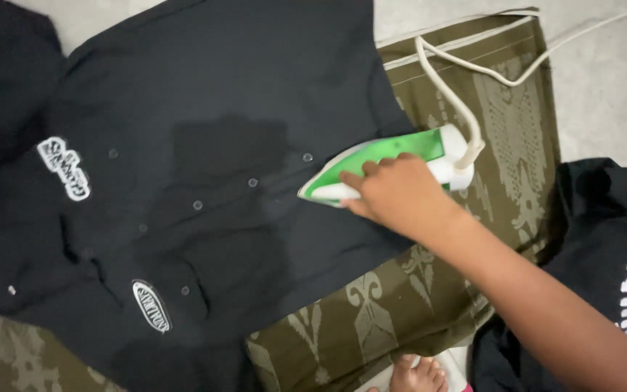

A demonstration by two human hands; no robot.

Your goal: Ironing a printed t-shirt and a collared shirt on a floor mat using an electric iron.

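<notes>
Toes point(419, 375) show at the near edge. Farther off, my right hand point(395, 194) wraps its fingers tight around the green iron point(382, 156) resting on the black shirt point(183, 145).

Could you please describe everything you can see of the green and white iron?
The iron has a translucent green body with a white base and rear, plastic by its look. It lies soleplate down on the black shirt, tip pointing left near the button row. The right hand grips its handle. A white cord runs from its rear.

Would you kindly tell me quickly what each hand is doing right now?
Left hand: not in view.
Right hand: closed around the handle of the green iron on the black shirt.
</notes>
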